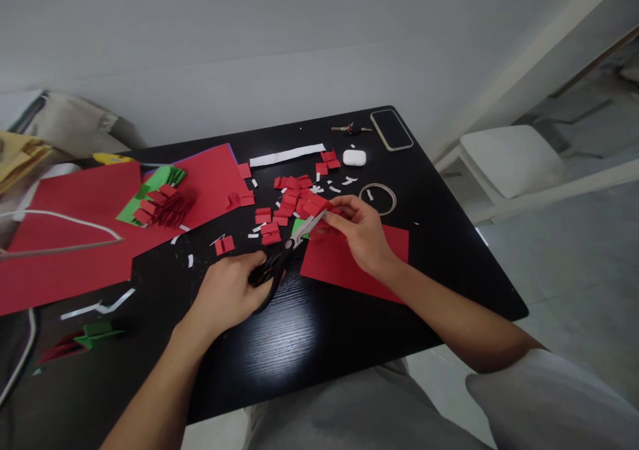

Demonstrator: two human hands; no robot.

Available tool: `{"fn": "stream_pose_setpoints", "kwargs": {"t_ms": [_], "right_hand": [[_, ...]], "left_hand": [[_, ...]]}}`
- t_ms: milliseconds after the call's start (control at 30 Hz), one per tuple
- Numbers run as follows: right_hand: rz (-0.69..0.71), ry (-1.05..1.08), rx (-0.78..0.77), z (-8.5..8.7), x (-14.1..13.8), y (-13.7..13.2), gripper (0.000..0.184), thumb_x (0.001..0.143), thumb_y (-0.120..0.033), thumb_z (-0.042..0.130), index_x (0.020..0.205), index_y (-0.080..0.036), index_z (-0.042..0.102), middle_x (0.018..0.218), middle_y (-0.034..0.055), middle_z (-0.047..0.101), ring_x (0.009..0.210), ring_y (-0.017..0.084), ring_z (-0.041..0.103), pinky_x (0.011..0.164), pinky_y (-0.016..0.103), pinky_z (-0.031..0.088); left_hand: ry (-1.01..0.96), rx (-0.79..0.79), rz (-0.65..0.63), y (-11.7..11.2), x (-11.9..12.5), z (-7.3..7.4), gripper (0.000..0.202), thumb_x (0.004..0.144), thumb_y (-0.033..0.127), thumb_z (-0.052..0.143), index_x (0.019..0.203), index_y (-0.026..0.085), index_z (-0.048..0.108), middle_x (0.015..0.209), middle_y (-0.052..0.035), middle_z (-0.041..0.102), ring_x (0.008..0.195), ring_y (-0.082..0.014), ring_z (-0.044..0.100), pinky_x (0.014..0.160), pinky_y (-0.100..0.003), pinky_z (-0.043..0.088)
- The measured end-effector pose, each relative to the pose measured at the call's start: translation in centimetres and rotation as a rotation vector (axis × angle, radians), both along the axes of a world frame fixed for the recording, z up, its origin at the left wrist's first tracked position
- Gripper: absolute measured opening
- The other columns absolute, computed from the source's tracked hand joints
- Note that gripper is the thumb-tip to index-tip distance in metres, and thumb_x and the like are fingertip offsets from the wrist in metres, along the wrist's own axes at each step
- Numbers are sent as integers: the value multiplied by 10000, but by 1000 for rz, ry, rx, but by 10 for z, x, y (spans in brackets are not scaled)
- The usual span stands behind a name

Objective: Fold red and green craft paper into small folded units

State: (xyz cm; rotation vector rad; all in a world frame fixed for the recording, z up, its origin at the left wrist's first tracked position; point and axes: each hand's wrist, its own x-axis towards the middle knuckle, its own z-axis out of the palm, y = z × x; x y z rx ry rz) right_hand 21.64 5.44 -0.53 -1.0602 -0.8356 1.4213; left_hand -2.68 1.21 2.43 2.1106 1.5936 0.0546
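My left hand [228,293] is closed round the black handles of a pair of scissors [287,250], whose blades point up and right. Their tips meet a small piece of red paper [319,205] that my right hand [360,229] pinches just above the table. Under my right hand lies a red paper sheet [389,257]. A heap of small folded red pieces [287,204] is spread on the black table [309,343] just beyond the blades.
Large red sheets [64,237] cover the left side, with green paper and folded red units [160,200] on them. At the back lie a white paper strip [287,155], an earbud case [354,158], a phone [392,129], keys [351,128] and a tape ring [379,198].
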Motion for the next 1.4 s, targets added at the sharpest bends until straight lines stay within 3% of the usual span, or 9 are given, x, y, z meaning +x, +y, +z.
{"fn": "stream_pose_setpoints", "kwargs": {"t_ms": [367, 767, 1400], "right_hand": [[-7, 29, -1, 3, -1, 0, 230, 728, -238, 860, 901, -211, 710, 827, -13, 738, 781, 159, 742, 754, 328, 677], [-21, -21, 3, 5, 0, -2, 256, 722, -256, 875, 913, -197, 716, 839, 3, 738, 798, 173, 744, 753, 335, 678], [6, 25, 7, 4, -1, -4, 242, 742, -277, 889, 907, -209, 725, 872, 2, 764, 806, 175, 766, 765, 343, 694]], "left_hand": [[20, 6, -12, 0, 0, -2, 362, 948, 510, 507, 724, 225, 514, 669, -15, 612, 615, -193, 583, 610, -292, 298], [22, 6, 11, 1, -3, -2, 403, 944, 550, 520, 706, 226, 507, 636, -3, 598, 558, -170, 531, 585, -280, 285], [16, 35, 8, -1, -3, -2, 359, 938, 489, 547, 699, 222, 524, 652, -6, 614, 592, -174, 562, 592, -278, 304]]}}
